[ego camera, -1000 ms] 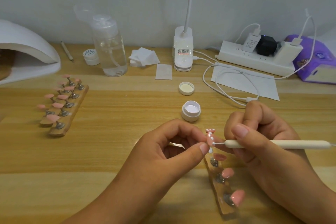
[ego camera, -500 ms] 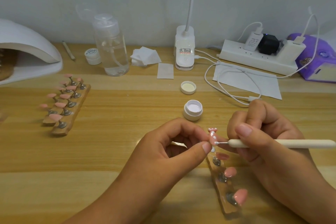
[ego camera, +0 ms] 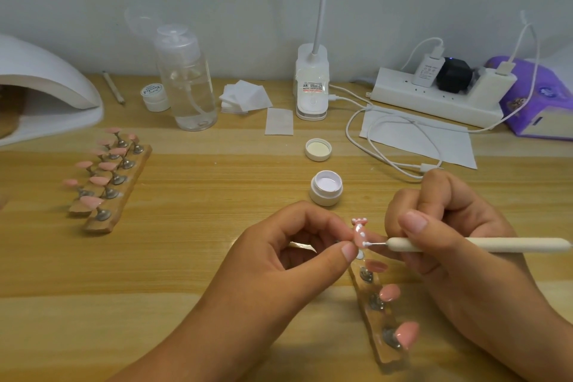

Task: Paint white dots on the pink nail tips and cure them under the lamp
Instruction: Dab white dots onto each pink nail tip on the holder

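Little has shifted: your left hand (ego camera: 294,254) pinches the nail tip (ego camera: 359,234) above the stand (ego camera: 363,290), right hand (ego camera: 449,245) grips the dotter (ego camera: 496,245) touching it, so dab lightly and lift straight.

Home nail-art desk, curing lamp (ego camera: 46,87), nail tip stands (ego camera: 105,183), gel pot (ego camera: 326,187), power strip (ego camera: 434,99)

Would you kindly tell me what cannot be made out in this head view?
Head view:
Curing lamp interior: cut off by the left edge, shadowed.
Small jar label: too small to read.
Held nail tip stem: hidden behind left hand fingers.
Purple pack: cut by right edge.
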Available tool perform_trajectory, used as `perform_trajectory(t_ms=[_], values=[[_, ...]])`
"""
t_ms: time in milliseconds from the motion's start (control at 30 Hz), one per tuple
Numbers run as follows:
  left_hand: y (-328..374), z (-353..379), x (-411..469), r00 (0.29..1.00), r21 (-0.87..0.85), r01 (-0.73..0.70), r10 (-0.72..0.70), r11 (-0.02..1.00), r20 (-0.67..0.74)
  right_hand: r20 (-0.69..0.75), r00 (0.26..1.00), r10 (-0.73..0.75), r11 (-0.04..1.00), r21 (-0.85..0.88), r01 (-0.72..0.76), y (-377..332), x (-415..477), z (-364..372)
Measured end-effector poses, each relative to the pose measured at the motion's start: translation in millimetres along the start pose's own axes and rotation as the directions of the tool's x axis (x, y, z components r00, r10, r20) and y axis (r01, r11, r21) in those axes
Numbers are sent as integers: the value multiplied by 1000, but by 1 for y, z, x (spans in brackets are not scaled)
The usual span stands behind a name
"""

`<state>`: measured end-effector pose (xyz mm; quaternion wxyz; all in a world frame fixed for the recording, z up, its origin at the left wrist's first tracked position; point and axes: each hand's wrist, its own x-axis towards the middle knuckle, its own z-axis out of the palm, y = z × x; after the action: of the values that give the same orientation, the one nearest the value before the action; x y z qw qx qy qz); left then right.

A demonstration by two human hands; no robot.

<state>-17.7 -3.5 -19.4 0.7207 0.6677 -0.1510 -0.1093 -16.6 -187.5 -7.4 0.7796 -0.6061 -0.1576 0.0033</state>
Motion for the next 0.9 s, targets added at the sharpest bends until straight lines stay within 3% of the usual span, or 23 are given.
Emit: perform_trajectory(t_ms=[700,900], values=[[1,2,0,1000,3,-8,8,1000,2,28,1000,-10,1000,19,9,-1,0,0],[4,4,2,996,-77,20,-26,997,-83,-254,965,69,983,182,-23,0,14,-10]])
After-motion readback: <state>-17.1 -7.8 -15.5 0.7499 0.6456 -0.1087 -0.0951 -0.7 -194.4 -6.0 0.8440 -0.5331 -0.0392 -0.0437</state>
